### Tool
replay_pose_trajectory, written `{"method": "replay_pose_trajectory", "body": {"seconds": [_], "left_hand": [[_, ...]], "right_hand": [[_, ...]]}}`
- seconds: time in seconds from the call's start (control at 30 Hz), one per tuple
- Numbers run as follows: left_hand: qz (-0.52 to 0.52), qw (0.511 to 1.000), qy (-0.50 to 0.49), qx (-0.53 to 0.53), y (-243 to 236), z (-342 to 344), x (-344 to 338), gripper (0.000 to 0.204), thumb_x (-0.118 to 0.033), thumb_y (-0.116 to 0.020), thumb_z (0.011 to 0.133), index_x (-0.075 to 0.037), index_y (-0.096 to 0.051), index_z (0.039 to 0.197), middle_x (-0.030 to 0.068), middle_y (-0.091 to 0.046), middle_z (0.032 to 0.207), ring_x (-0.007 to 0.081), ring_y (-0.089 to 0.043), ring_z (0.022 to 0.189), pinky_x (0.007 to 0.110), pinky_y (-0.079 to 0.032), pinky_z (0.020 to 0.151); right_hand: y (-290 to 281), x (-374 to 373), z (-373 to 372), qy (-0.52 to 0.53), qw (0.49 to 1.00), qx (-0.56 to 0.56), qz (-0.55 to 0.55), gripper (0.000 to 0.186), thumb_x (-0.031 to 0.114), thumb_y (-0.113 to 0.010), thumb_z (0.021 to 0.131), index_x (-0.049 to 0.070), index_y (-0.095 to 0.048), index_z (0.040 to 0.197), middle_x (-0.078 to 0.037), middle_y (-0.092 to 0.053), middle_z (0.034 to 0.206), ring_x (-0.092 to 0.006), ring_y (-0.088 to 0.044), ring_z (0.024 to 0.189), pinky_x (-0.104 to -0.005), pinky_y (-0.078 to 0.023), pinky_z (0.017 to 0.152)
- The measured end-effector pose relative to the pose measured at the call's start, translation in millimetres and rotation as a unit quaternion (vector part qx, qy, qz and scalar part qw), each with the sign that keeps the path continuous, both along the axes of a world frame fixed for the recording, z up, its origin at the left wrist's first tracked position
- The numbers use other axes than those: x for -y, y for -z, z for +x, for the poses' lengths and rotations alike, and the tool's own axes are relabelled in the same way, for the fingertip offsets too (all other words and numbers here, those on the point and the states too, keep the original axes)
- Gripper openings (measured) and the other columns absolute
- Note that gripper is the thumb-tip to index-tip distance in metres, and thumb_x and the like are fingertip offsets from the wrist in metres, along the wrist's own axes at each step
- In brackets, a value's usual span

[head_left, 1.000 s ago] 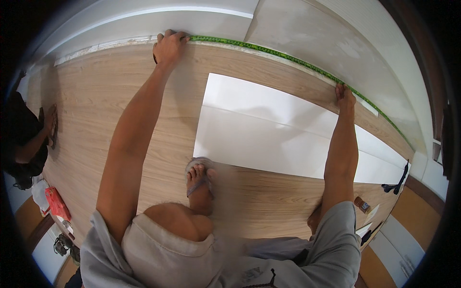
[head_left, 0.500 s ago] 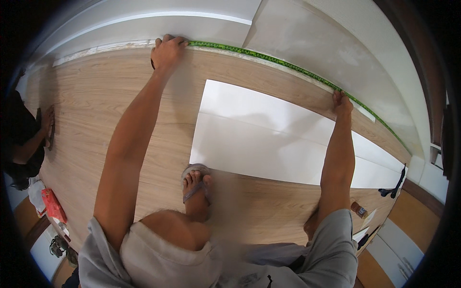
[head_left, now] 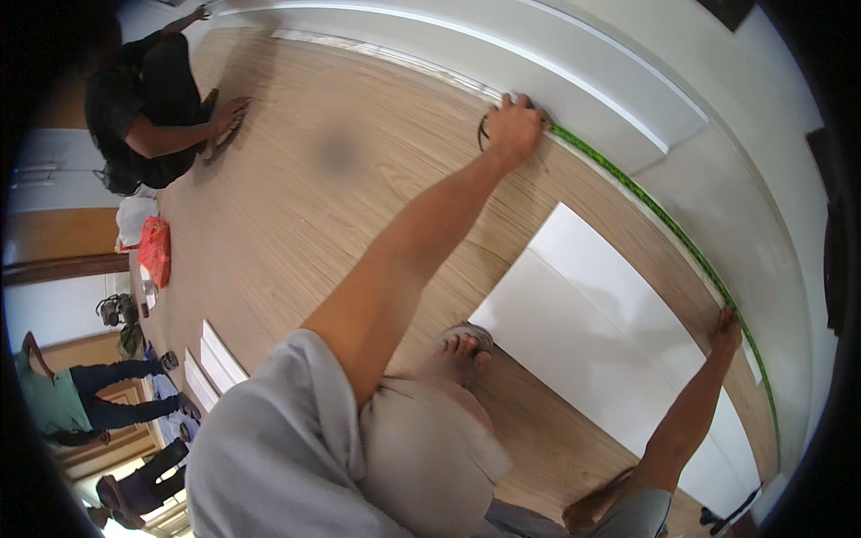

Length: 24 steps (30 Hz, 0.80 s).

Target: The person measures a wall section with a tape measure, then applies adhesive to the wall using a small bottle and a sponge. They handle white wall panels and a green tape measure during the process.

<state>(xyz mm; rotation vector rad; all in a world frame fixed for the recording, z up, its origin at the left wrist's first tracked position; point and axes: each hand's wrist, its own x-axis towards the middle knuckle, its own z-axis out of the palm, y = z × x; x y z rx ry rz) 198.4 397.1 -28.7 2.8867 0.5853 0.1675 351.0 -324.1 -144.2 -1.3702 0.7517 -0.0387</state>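
Hands (head_left: 513,127) (head_left: 726,327) pin green measuring tape (head_left: 659,213) along wooden floor (head_left: 296,206).

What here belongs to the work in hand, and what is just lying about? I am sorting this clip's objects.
In use:
- green tape measure along the wall's foot
- left hand pinning one end
- right hand pressing it further along

Lying about:
- white panel on the wood floor
- red bag
- white strips
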Motion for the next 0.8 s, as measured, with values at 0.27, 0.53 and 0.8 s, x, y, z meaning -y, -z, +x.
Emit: {"method": "replay_pose_trajectory", "body": {"seconds": [0.27,0.53,0.8], "left_hand": [[0.004,1.0,-0.006,0.017,1.7,3.8,-0.7,0.023,-0.039,-0.067,0.09,-0.028,-0.077,0.106,0.009,-0.063,0.121,0.0364,-0.054,0.123,0.053,-0.049,0.094],[-0.044,0.999,-0.019,-0.007,9.2,6.3,1.1,0.026,-0.038,-0.065,0.092,-0.024,-0.077,0.111,0.0125,-0.056,0.137,0.0393,-0.043,0.139,0.059,-0.038,0.109],[-0.059,0.998,-0.013,-0.004,6.8,5.9,0.1,0.027,-0.038,-0.069,0.091,-0.018,-0.078,0.108,0.0121,-0.058,0.13,0.0354,-0.044,0.133,0.056,-0.04,0.106]], "right_hand": [[31.6,38.2,9.1,-0.384,0.72,0.091,-0.571,0.048,0.037,-0.047,0.106,0.001,-0.056,0.137,-0.023,-0.06,0.136,-0.0386,-0.058,0.125,-0.0437,-0.045,0.105],[20.6,26.4,11.5,-0.448,0.67,0.0,-0.592,0.06,0.036,-0.04,0.109,-0.007,-0.036,0.151,-0.021,-0.04,0.155,-0.0288,-0.046,0.138,-0.0393,-0.037,0.118],[18.6,29.7,14.1,-0.423,0.447,-0.035,-0.787,0.055,0.038,-0.035,0.11,-0.003,-0.048,0.145,-0.026,-0.055,0.141,-0.037,-0.054,0.129,-0.0393,-0.039,0.111]]}}
